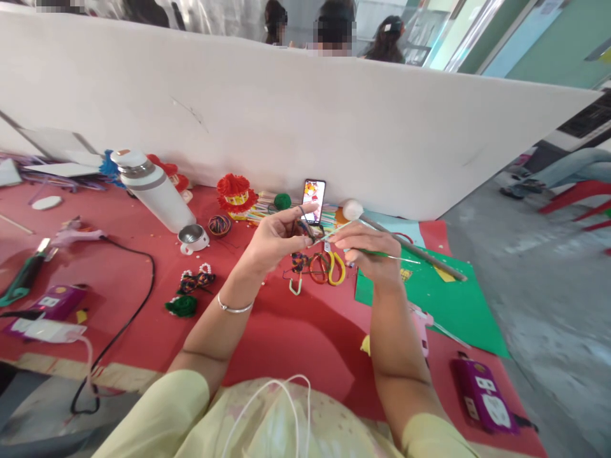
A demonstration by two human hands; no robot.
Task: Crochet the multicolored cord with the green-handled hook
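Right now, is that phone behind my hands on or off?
On. The phone has a lit screen showing a bright picture with red and orange in it.

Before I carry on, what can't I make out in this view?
All in the head view:
- Yarn: partly behind the left hand's fingers; loops too small.
- Green tool: partly covered by the right hand.
- Phone picture: too small, partly behind a left finger.
- Pink glue gun: partly behind the right forearm.
- People beyond the board: cut off by it and the top edge.
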